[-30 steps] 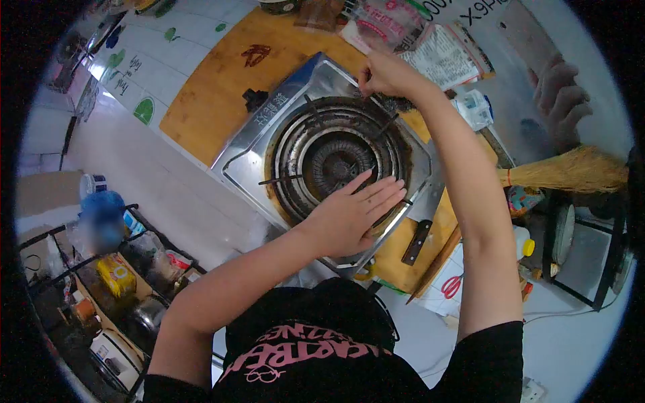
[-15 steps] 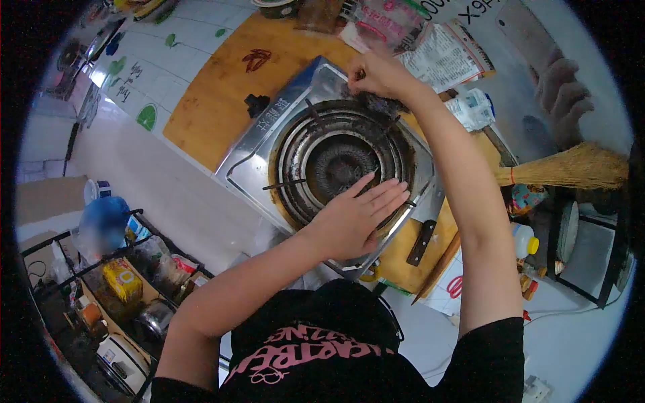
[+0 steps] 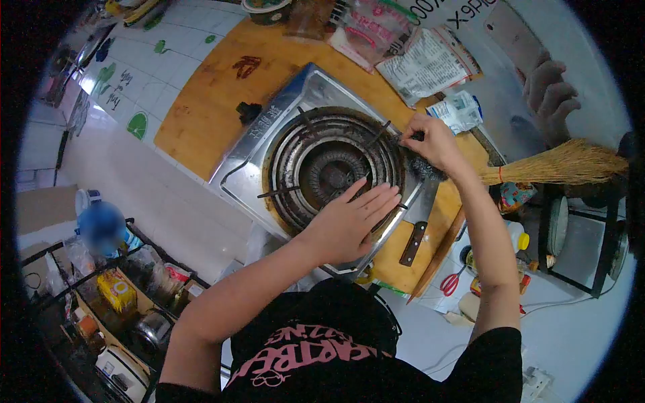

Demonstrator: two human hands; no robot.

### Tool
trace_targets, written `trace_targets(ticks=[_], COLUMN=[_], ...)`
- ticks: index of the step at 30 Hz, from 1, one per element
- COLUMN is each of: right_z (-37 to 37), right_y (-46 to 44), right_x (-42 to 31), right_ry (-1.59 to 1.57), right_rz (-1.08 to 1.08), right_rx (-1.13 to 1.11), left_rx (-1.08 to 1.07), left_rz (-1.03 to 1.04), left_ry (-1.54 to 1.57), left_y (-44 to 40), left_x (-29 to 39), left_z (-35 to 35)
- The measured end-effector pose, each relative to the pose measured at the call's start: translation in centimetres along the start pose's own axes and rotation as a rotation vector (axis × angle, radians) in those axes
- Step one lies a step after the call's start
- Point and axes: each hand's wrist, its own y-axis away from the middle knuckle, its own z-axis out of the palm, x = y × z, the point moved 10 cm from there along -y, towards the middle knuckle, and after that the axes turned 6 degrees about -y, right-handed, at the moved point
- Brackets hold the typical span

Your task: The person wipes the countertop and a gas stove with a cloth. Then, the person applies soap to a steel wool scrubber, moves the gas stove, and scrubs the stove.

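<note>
A single-burner gas stove with a stainless top and a grimy ring burner sits before me. My left hand lies flat on the near right part of the burner ring, fingers stretched out and holding nothing. My right hand is closed at the stove's right edge. Its fingers grip a dark steel wool scrubber, which hangs below them against the stove's side. Part of the scrubber is hidden by the hand.
A knife lies right of the stove on the wooden board. Dried chillies, plastic packets and a straw broom are around it. Red scissors lie at lower right. A shelf rack stands at lower left.
My right hand has moved with the scrubber from the stove's far edge toward me and rightward, to its right edge. My left hand stays on the burner ring. The view has shifted slightly.
</note>
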Motion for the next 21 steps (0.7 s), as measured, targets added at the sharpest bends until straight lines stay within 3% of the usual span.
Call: trace_targets(ticks=[3,7,12,15,18,21], right_z=[0.1,0.2,0.9,0.3,0.6,0.9], right_y=[-1.0,-2.4,0.0,-1.8,-3.3,-1.9], right_x=[0.6,-0.1,2.5,1.1,0.7,1.5], right_ry=[0.014,-0.039,-0.132,0.082,-0.124,-0.084], right_rz=[0.111,0.102,0.287,0.297,0.161,0.156], right_rx=[0.086,0.172,0.061,0.186,0.206,0.138], left_rx=[-0.005,-0.056,-0.077,-0.063,-0.055,-0.044], left_rz=[0.007,-0.007,-0.011,-0.007,-0.025,-0.027], left_ry=[-0.018,-0.029,-0.005,0.015,-0.029,0.007], left_y=[0.0,-0.2,-0.2,-0.2,-0.3,-0.3], left_x=[0.2,0.1,-0.1,0.1,-0.1,-0.1], left_z=[0.1,0.1,0.3,-0.1,-0.1,-0.2])
